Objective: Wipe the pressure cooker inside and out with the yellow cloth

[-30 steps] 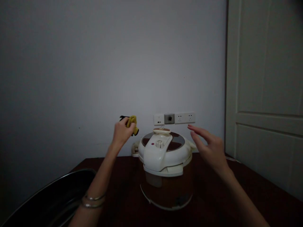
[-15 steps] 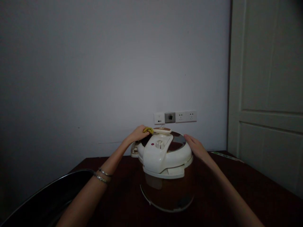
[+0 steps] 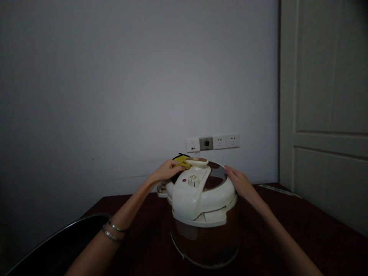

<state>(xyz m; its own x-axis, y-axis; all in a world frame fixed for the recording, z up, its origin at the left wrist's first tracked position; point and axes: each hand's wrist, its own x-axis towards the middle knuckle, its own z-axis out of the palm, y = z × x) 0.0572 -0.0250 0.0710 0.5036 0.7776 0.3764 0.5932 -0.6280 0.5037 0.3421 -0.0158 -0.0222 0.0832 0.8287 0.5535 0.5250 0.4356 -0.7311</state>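
A white and brown electric pressure cooker (image 3: 201,207) stands in the middle of a dark wooden table (image 3: 287,234). My left hand (image 3: 166,171) presses a yellow cloth (image 3: 181,162) against the back left of the cooker's lid, fingers closed on the cloth. My right hand (image 3: 240,182) lies flat on the right side of the lid with its fingers stretched out. Two thin bangles circle my left wrist (image 3: 112,231).
A large dark metal pan (image 3: 57,249) sits at the table's near left. A strip of wall sockets (image 3: 212,142) is on the grey wall behind the cooker. A white door (image 3: 324,115) fills the right side.
My left hand came down from the air with the cloth onto the lid's back left. My right hand dropped onto the lid's right side. The view has moved a little closer.
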